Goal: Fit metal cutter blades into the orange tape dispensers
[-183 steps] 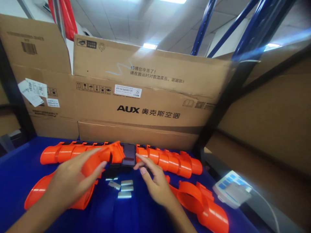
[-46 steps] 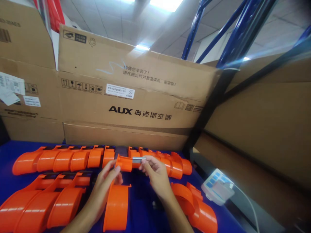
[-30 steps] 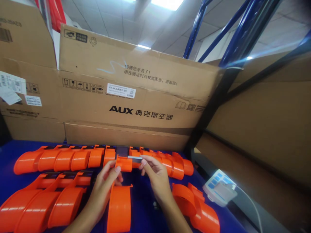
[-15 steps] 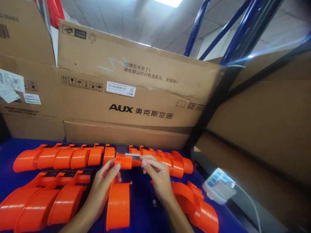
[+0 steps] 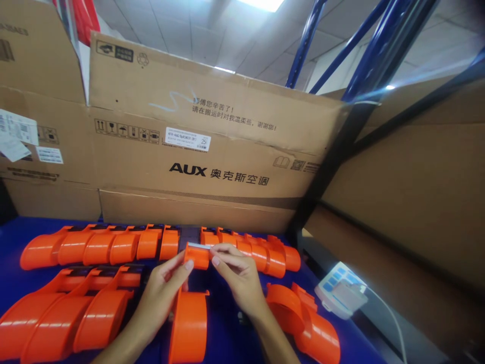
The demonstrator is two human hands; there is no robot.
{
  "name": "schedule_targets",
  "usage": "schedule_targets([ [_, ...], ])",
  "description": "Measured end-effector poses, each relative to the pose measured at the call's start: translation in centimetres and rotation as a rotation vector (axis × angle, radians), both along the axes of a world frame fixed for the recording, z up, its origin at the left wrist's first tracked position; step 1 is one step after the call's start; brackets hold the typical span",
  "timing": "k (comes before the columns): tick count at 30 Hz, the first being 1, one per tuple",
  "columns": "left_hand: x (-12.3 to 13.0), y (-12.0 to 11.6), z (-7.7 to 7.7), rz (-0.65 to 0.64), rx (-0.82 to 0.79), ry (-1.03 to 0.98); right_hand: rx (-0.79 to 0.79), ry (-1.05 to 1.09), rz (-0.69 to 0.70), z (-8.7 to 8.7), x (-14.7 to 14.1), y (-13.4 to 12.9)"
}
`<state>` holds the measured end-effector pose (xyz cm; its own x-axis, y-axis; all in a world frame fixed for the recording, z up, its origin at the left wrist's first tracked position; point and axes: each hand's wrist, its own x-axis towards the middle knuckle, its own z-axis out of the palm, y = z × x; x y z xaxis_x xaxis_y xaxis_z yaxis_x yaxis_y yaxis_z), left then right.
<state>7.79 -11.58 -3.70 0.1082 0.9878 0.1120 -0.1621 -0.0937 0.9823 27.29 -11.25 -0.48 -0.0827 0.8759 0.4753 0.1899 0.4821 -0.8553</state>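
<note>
My left hand (image 5: 166, 283) is closed on an orange plastic part (image 5: 197, 258), with the thumb on its front. A thin metal toothed strip (image 5: 199, 246) lies along the top edge of that part. Thumb and fingers of my right hand (image 5: 237, 273) pinch the strip's right end. Below the hands, a wide curved orange section (image 5: 189, 326) hangs in front of the blue surface; its link to the held part is partly hidden by my left hand.
Rows of orange parts stand at the back left (image 5: 71, 246), back right (image 5: 275, 260), front left (image 5: 56, 323) and front right (image 5: 318, 333). A cardboard sheet (image 5: 227, 202) rises behind. A white power strip (image 5: 341, 290) with a cable sits right, beside a dark rack post (image 5: 322, 187).
The strip has moved left onto the top edge of the orange part, and my right hand moved left with it. The orange part has shifted slightly right.
</note>
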Motion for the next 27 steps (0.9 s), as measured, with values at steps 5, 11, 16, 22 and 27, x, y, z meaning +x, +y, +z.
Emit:
schedule_targets([
  [5,0.1,-0.3,0.9,0.068,0.000,-0.073,0.038,-0.049,0.019,-0.3,0.2,0.3],
  [11,-0.2,-0.5,1.7,0.173,-0.018,-0.180,0.020,-0.668,-0.238,-0.7,1.4,0.8],
  [16,-0.2,-0.5,1.8,0.190,-0.030,-0.200,-0.067,-1.093,-0.189,-1.5,1.2,0.4],
  [22,-0.1,-0.7,2.0,0.191,-0.036,-0.209,-0.068,-1.139,-0.090,-2.2,0.0,0.2],
  [27,-0.1,-0.7,2.1,0.182,-0.043,-0.217,-0.050,-1.121,-0.064,-2.3,-0.2,0.0],
])
